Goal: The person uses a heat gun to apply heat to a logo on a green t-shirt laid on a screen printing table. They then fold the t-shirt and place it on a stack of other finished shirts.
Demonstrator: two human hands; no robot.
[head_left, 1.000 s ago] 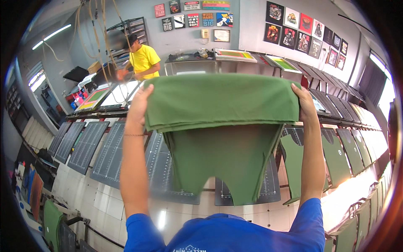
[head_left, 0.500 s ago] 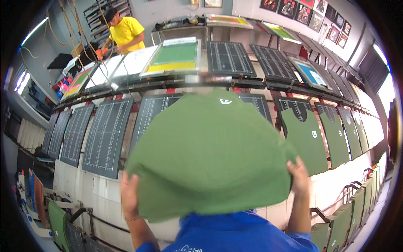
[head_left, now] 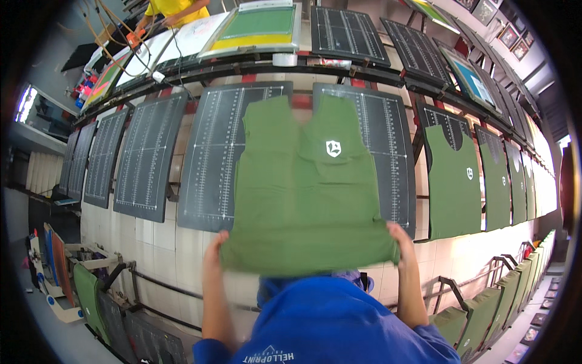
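We held a green vest by its hem, left hand and right hand fingers gripping it; it lay half-spread over two boards, unaligned; boards further left bare.

dark ruled boards | printing screen – green-yellow | person in yellow

Long tiled desk running left to right, curved by the lens. Row of dark gridded boards flat on top, side by side. Green shirt pieces spread on the boards toward the right, each with a small white badge. Framed printing screen with green and yellow panel on the far row.
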